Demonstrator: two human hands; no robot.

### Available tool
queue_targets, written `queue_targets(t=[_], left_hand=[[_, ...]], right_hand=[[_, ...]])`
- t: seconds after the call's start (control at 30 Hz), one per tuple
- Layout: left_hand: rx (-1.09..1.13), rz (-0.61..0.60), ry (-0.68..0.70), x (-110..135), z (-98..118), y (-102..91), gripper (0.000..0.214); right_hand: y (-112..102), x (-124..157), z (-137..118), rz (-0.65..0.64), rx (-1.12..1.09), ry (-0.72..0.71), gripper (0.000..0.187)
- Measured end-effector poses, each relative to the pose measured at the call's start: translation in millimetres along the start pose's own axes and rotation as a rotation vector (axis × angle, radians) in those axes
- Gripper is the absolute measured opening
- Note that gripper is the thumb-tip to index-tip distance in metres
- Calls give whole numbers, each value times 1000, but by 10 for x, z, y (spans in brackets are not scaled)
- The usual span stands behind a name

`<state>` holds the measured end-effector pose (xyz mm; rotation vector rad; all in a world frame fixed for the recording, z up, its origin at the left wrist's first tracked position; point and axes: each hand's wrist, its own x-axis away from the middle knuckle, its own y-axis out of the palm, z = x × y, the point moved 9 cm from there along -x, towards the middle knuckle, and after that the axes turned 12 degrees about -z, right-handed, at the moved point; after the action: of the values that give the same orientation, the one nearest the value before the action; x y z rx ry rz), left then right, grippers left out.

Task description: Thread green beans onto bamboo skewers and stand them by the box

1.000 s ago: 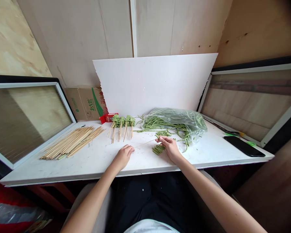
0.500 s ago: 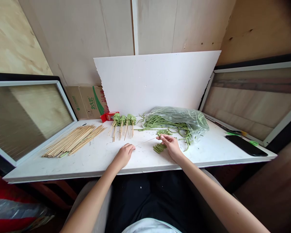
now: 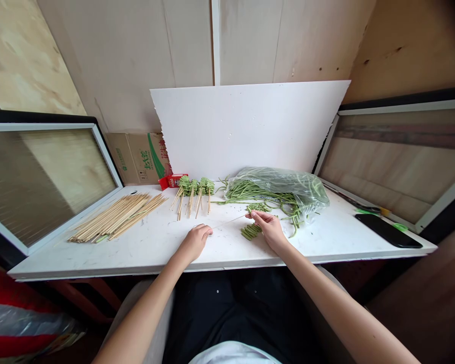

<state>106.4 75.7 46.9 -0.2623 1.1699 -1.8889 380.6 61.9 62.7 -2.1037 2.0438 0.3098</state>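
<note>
A thin bamboo skewer (image 3: 229, 221) runs nearly level between my two hands, low over the white table. My left hand (image 3: 197, 241) is closed around its left end. At the other end my right hand (image 3: 267, 227) pinches thumb and finger together at the tip, on what looks like a short piece of green bean, mostly covered by the fingers. Cut bean pieces (image 3: 251, 231) lie in a small row beside and under the right hand. Just behind it are more cut pieces (image 3: 258, 207).
Loose bamboo skewers (image 3: 117, 217) are heaped at the left. Several bean skewers (image 3: 196, 187) lie at the back near a red packet (image 3: 171, 181). Long beans spill from a clear plastic bag (image 3: 307, 188). A black phone (image 3: 387, 230) lies at the right, by green-handled scissors (image 3: 371, 209).
The view has shifted slightly. Both hands keep almost the same place, with the skewer still stretched between them.
</note>
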Motion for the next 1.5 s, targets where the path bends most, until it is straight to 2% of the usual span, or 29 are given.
queue_targets(t=[0.43, 0.7, 0.93, 1.23, 1.5], left_hand=[[24, 27, -7, 7, 45, -43, 30], [-79, 169, -67, 49, -107, -134, 26], [-73, 172, -57, 68, -109, -142, 24], [-69, 148, -25, 57, -98, -110, 27], [-93, 192, -48, 84, -118, -156, 31]], right_hand=[[7, -21, 48, -13, -14, -7, 46], [-306, -106, 262, 192, -72, -47, 47], [-293, -81, 255, 198, -110, 20, 44], [-312, -61, 207, 196, -48, 8, 39], [-270, -81, 233, 149, -79, 10, 35]])
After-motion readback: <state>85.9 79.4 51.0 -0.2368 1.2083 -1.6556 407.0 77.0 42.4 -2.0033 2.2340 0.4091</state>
